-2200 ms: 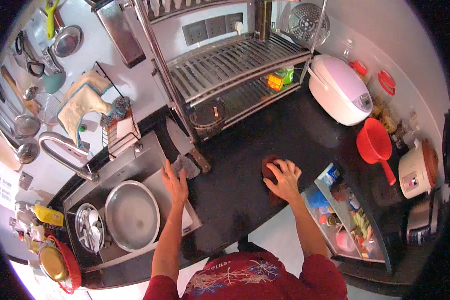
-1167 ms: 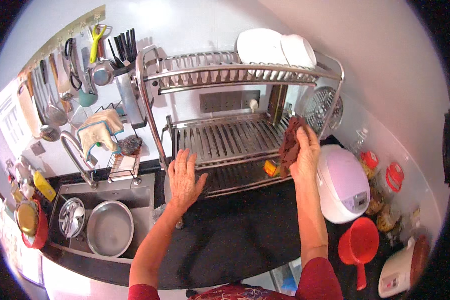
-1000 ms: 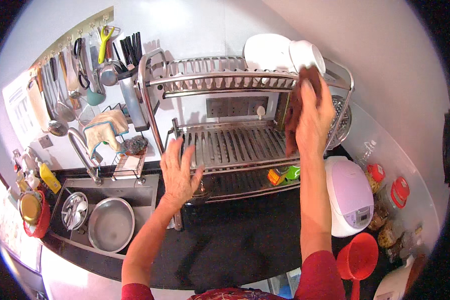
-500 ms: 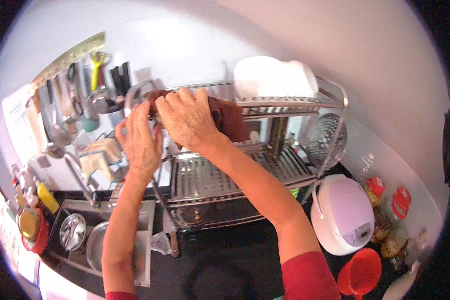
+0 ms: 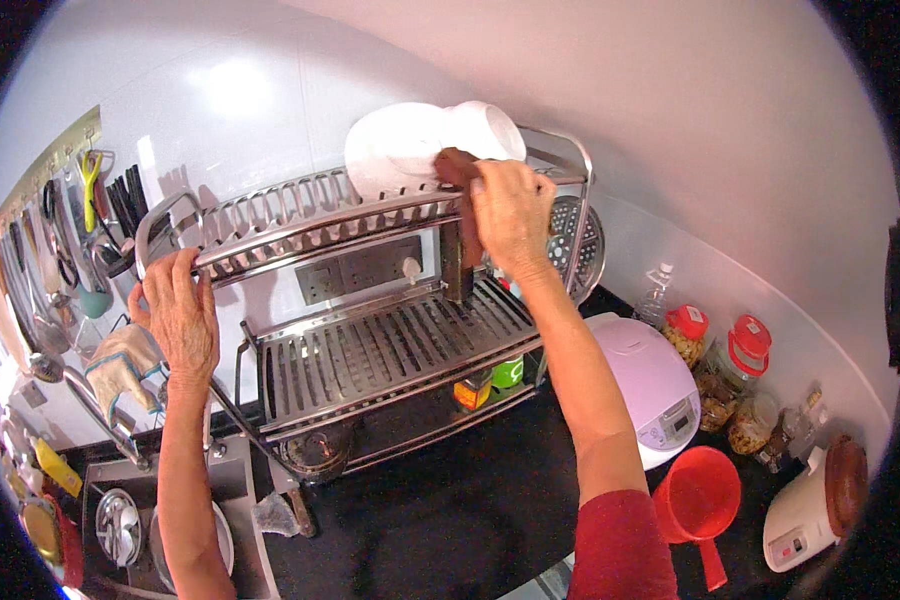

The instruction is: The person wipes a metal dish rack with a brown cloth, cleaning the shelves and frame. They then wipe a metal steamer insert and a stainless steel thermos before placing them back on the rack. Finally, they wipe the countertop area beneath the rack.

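Note:
A two-tier metal dish rack (image 5: 322, 226) stands against the wall. At its left end my left hand (image 5: 178, 315) has its fingers curled over the corner of the upper tier. My right hand (image 5: 513, 215) is closed around a brown cloth (image 5: 456, 167), which lies over the upper front rail toward the right and hangs down in front. Just behind the cloth, a white plate (image 5: 385, 150) and a white bowl (image 5: 488, 130) lean in the upper tier. The slatted lower tier holds a dark upright holder at its right end.
Left of the rack are a sink (image 5: 238, 500) with dishes and hanging utensils (image 5: 90, 190). To the right stand a lilac rice cooker (image 5: 645, 375), red-lidded jars (image 5: 748, 345), a red dipper (image 5: 700, 495) and a cream kettle (image 5: 810, 510). A cleaver (image 5: 280, 512) lies by the sink.
My right hand has slid the brown cloth rightward along the upper rail. My left hand has separated from it and now grips the rack's left corner. The view has shifted right.

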The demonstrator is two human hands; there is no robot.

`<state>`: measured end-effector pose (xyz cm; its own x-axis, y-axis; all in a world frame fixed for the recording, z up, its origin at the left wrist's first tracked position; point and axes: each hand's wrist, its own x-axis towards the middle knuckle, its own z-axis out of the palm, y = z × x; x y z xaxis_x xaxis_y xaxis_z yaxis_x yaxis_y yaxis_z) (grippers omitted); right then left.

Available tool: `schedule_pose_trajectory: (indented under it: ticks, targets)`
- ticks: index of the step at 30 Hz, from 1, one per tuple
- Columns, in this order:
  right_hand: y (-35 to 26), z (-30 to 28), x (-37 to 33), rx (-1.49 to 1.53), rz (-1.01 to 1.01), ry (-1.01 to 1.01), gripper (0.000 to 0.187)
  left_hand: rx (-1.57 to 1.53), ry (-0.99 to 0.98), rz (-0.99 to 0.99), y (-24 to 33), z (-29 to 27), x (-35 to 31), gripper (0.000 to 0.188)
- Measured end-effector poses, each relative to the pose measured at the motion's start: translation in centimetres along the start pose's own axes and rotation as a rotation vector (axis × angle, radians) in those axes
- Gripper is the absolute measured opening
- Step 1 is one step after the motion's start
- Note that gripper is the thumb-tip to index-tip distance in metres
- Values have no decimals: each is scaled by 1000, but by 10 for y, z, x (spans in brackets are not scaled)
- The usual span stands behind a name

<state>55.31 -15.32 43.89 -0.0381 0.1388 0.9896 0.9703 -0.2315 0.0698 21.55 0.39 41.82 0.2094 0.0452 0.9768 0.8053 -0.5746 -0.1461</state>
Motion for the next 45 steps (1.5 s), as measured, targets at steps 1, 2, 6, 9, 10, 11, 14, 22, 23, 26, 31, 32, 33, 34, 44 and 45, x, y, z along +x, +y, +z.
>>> schedule_pose_trajectory:
  ticks: [1,2,6,9,10,11,14,22,23,26,31,32,33,34,44,45]
  targets:
    - [16,-2,-2,-28,66,-31,23,-2,-8,-1,-1,-1,0,33]
    - [29,-8,0,-109,158,-84,23,-11,-8,1,-1,-1,1,33]
    - [79,-14,-3,-198,407,-46,22,-30,-29,12,-2,-5,1,35]
    - [92,2,-16,-159,244,187,22,-81,-22,7,4,-2,1,36]
    - [80,9,-17,-111,195,221,22,-71,-18,11,1,-3,0,36]
    - [64,11,-18,-99,181,196,20,-63,-13,14,1,-2,-1,37]
    - [-9,14,-14,-36,109,174,19,-100,-20,5,-2,-8,-1,42]
    - [-170,31,22,57,-125,49,17,-366,38,-66,1,-10,-49,64]
    - [-185,38,24,87,-156,57,15,-368,48,-120,6,-13,-61,65]
    - [-232,50,40,329,-213,71,10,-492,12,-360,13,-16,-89,68]
    - [-286,90,104,815,192,-54,20,-640,-93,-546,4,-16,-100,62]
    - [-290,110,115,782,239,79,19,-685,-85,-544,3,-12,-101,53]
    - [-297,121,125,746,377,83,20,-721,-55,-601,4,-9,-99,40]
    - [-300,129,133,755,500,-2,20,-839,-155,-729,2,-10,-96,34]
    - [-302,175,136,1174,442,-719,17,-704,-78,-691,5,12,-104,38]
    - [-304,156,136,1198,388,-712,17,-693,-78,-697,3,11,-104,38]
